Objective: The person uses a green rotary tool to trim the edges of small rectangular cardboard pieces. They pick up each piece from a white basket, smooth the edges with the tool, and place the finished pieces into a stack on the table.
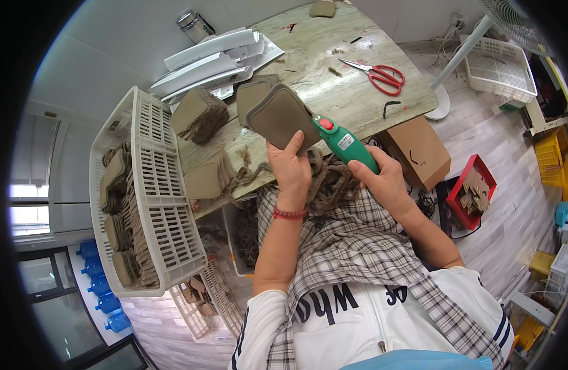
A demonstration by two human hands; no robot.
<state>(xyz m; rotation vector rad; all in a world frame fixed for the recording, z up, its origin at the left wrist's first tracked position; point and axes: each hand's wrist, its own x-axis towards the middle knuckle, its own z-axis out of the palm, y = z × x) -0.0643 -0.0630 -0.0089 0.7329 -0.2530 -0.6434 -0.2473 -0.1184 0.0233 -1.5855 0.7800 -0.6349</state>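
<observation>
My left hand [290, 166] pinches the lower edge of a flat olive-brown padded fabric piece [279, 117] with rounded corners and a dark rim, its thumb on the face. My right hand [382, 182] is wrapped round a green handheld electric cutter [344, 143] with a red button. The cutter's head meets the right edge of the piece; its blade is too small to make out. Brown trimmed strips [330, 185] hang in a tangle over my lap, below the two hands. Similar pieces lie in a stack [201, 116] and a fanned pile [209, 176] on the table.
Red-handled scissors [386, 79] and scraps lie on the table [308, 49]. Paper rolls [204, 65] and a flask [194, 26] stand behind. At left, a white basket [173, 203] holds many pieces. A cardboard box [419, 151], red tray [472, 200] and fan stand are right.
</observation>
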